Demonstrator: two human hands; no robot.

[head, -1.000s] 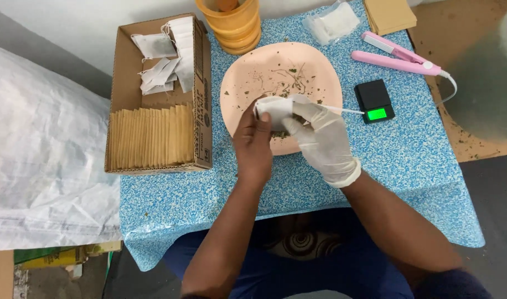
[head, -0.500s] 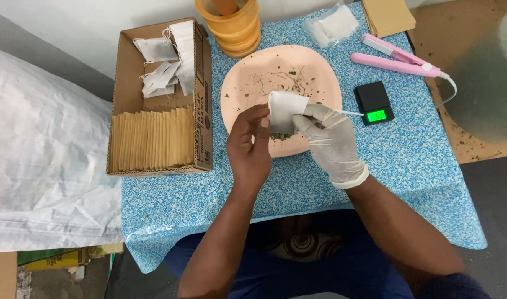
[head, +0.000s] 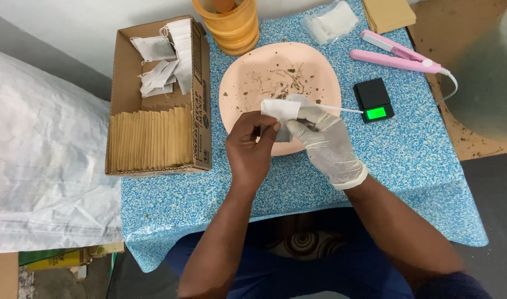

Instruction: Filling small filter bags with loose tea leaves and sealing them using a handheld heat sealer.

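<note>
Small white bag (head: 280, 111) now lifted upright over pink plate (head: 248, 88), up from a second ago. Left hand (head: 252, 148) fingers pinch bag; gloved right hand (head: 324, 145) grips thin white spoon (head: 331, 108) at bag's mouth, looks like filling.

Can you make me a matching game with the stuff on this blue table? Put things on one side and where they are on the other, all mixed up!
Things:
1. small white bag
2. pink plate
3. little black scale
4. cardboard box

Places:
A. to the right of the plate, its screen lit green
B. at the table's left edge, with tan packets in a row
C. held between both hands
D. under the hands, sprinkled with dried leaf bits

Pairs: 1-C, 2-D, 3-A, 4-B
</note>
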